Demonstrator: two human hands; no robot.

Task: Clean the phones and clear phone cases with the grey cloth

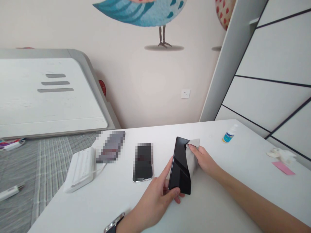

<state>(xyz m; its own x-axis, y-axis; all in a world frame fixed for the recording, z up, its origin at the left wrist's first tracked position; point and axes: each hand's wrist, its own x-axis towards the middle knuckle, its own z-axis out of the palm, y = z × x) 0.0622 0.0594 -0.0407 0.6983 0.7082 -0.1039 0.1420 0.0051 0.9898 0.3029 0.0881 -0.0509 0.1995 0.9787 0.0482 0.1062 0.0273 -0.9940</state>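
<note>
The left hand grips the near end of a black phone, thumb along its left edge and fingertips curled round the bottom corner. The phone is held just above the white table, its glossy face up. Its long axis runs away from the person, the far end tipped slightly to the left and raised a little higher than the near end.

The right hand comes in from the phone's right side, fingers pressed together on a grey cloth that is pinched against the phone's upper right part. The cloth drapes over the right edge of the phone and hangs down beside it.

Left of the held phone, a second dark phone lies flat on the table, also lengthwise away from the person. Further left of that is another flat device, blurred, and then a white block with a cable at the table's edge. Well to the right of the held phone, near the table's far side, a small spray bottle lies tilted. Farther right still are crumpled white tissue and a pink slip.
</note>
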